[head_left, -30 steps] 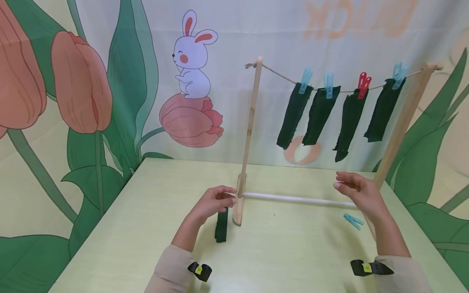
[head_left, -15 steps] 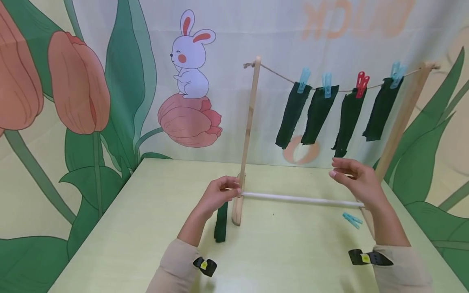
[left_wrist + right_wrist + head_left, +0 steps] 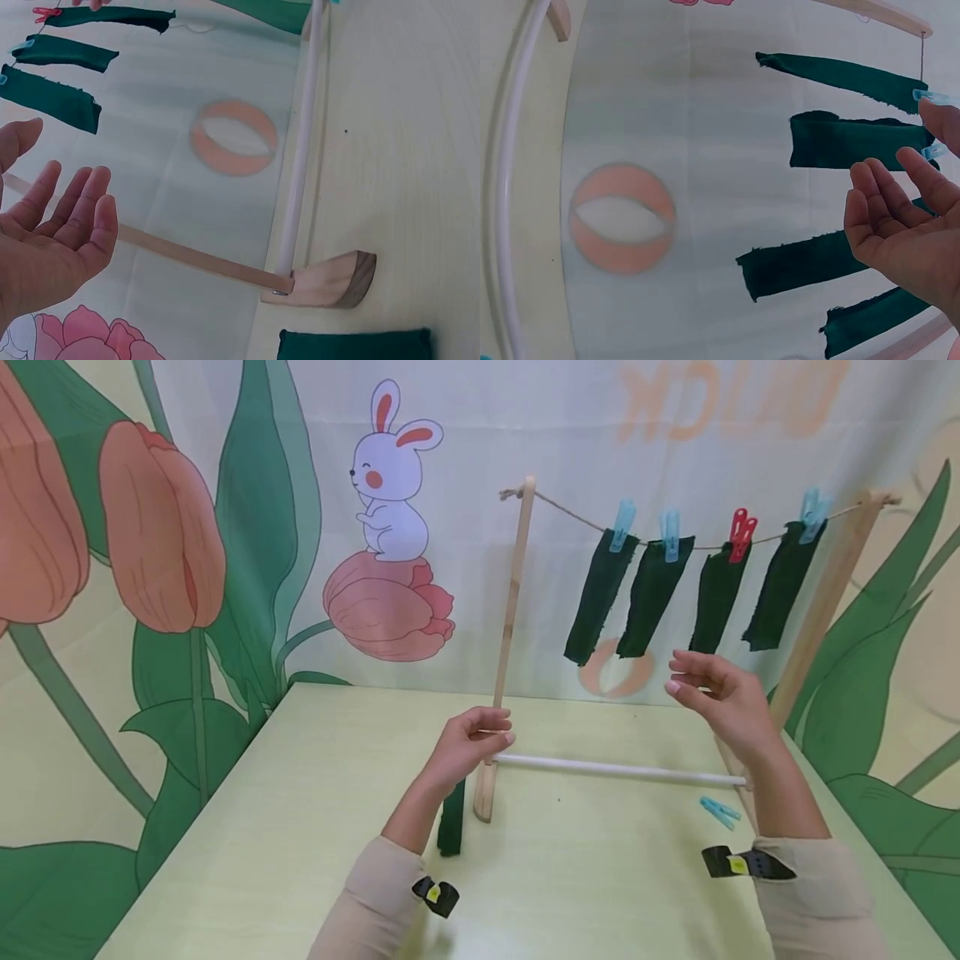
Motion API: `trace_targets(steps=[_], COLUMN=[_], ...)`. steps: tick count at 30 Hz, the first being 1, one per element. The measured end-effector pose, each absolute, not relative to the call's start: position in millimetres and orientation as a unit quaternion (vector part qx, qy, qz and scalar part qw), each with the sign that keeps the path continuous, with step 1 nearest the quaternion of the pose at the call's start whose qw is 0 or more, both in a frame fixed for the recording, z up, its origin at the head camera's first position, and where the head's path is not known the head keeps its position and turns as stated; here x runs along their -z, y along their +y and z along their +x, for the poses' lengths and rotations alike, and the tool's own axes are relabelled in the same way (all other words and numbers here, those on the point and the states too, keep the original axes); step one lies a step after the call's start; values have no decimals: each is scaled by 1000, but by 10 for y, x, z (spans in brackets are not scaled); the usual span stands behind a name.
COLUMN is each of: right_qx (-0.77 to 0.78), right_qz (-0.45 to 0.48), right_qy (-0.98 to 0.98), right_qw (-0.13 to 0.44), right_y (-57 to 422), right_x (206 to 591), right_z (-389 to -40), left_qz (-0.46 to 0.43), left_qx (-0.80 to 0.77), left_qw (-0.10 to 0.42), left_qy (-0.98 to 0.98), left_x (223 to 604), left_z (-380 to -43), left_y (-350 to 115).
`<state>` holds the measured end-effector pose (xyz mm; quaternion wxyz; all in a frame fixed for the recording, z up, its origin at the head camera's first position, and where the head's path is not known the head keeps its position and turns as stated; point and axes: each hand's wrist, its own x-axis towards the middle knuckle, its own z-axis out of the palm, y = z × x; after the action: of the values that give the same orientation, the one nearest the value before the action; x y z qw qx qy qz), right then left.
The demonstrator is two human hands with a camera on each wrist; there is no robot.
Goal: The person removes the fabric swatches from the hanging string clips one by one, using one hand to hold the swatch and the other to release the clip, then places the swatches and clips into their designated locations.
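Observation:
Several dark green cloth strips hang from a string (image 3: 572,513) by clothespins, most of them light blue, plus a red clothespin (image 3: 742,535). My right hand (image 3: 723,702) is raised just below the strip under the red pin (image 3: 717,597) and covers its lower end in the head view. Its fingers are loosely bent with nothing between them. My left hand (image 3: 468,747), relaxed and holding nothing, is in front of the left wooden post (image 3: 512,602). Behind the left wrist a dark green cloth strip (image 3: 451,822) lies on the table, its upper part hidden in the head view.
A white rod (image 3: 615,767) joins the feet of the two wooden posts near the table's back. A light blue clothespin (image 3: 720,812) lies on the table by the right post (image 3: 832,602). A printed curtain (image 3: 405,610) hangs behind the table.
Both hands have risen, the left also moving right towards the post and the right going up to overlap the strip under the red pin. The strips and pins have stayed in place.

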<state>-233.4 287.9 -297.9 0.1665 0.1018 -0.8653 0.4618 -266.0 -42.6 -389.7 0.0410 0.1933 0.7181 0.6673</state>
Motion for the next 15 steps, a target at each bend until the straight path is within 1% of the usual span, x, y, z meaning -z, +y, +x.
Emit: trace_targets(steps=[8,15], right_qx=[-488,-475], right_qz=[113,149], right_qy=[-847,-841], right_qw=[179,210], right_y=[2760,2684], right_x=[2804,2653], right_z=[-2390,-2420], left_qz=[198,206], left_qx=[-653,-658], left_qw=[51,51], left_qy=[729,723], left_x=[3842,3796], left_z=[-2733,-2765], left_y=[-294,-188])
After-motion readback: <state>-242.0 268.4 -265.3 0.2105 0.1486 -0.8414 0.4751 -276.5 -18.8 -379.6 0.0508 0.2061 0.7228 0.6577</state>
